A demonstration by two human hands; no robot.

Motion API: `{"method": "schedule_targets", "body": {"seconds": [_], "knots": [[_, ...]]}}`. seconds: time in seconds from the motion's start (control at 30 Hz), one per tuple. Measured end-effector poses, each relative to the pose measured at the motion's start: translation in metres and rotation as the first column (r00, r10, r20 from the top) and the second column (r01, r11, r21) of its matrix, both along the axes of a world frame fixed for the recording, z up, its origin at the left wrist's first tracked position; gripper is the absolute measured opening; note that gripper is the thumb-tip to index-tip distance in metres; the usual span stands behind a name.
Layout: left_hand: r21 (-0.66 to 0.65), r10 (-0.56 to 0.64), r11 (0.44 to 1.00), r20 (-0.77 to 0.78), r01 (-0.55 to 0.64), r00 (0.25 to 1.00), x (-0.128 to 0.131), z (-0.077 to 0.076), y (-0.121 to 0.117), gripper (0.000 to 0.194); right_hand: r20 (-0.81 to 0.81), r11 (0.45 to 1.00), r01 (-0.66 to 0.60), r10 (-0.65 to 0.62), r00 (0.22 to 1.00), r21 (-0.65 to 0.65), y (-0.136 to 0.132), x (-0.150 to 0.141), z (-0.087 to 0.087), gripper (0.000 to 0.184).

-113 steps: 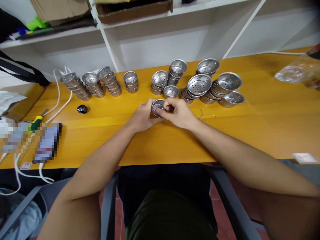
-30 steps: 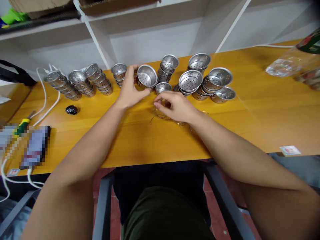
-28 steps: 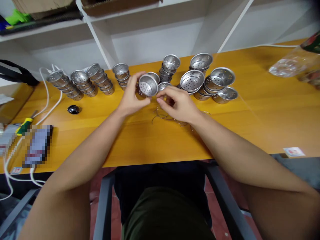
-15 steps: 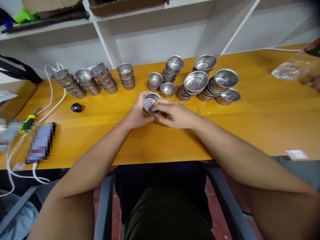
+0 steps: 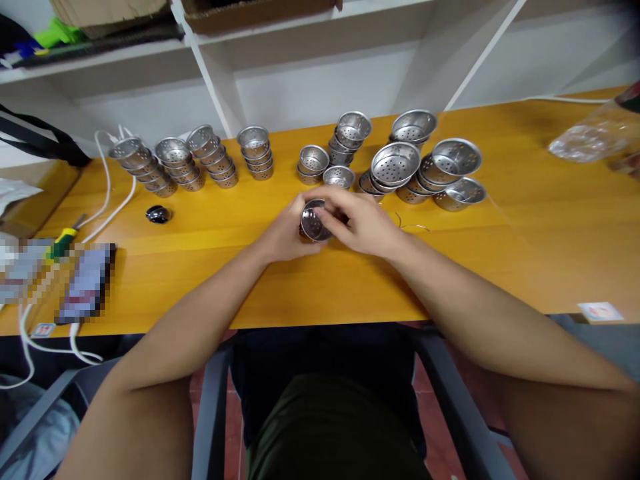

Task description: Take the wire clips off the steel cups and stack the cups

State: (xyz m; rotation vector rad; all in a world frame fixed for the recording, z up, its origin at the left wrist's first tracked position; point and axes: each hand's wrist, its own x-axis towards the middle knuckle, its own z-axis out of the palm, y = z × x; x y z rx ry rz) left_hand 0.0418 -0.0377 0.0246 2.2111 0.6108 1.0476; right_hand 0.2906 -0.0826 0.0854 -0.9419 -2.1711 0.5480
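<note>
- The perforated cup (image 5: 314, 221) is held in front of the body, over the worktop (image 5: 280, 287), its mouth turned up toward the camera; whether its base is rested on the worktop cannot be told.
- The cup is grasped by the fingers of the left hand (image 5: 289, 233), wrapped round its left side.
- The right hand (image 5: 363, 220) is bent over the right side of the cup, with the thumb put into the mouth; whether anything is pinched by those fingers cannot be told.
- For good work inside the cup, a firm but light left grip would be advised, as the thin wall could be dented by squeezing.
- The mouth is best tilted toward the eyes, so that the holes are not hidden by the right thumb.
- The thumb should be moved slowly along the wall, since the rim may be sharp.
- Thin wires (image 5: 416, 227) are seen by the right forearm; snagging should be avoided.
- Just beyond the hands, a small cup (image 5: 339, 176) is stood; knocking it should be guarded against.
</note>
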Motion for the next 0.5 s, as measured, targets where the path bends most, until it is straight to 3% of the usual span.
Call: {"method": "schedule_targets", "body": {"seconds": [0.1, 0.27, 0.4, 0.5], "knots": [[-0.103, 0.011, 0.995, 0.032, -0.007, 0.999, 0.006, 0.003, -0.007, 0.074, 0.031, 0.998, -0.038, 0.036, 0.999, 0.046, -0.001, 0.001, 0.003, 0.038], [-0.209, 0.011, 0.978, 0.016, -0.007, 1.0, 0.007, -0.002, -0.005, 0.071, -0.077, 0.996, -0.05, 0.044, 0.996, -0.08, 0.006, 0.003, -0.001, 0.041], [-0.246, 0.018, 0.969, 0.071, 0.0, 0.997, 0.004, -0.006, 0.002, 0.087, -0.25, 0.985, -0.09, 0.051, 0.967, -0.147, 0.013, 0.003, -0.01, 0.051], [-0.24, 0.081, 0.969, 0.104, -0.054, 0.991, -0.003, -0.007, 0.008, 0.097, -0.418, 0.984, -0.001, -0.075, 0.905, -0.18, 0.017, -0.001, -0.018, 0.064]]}}
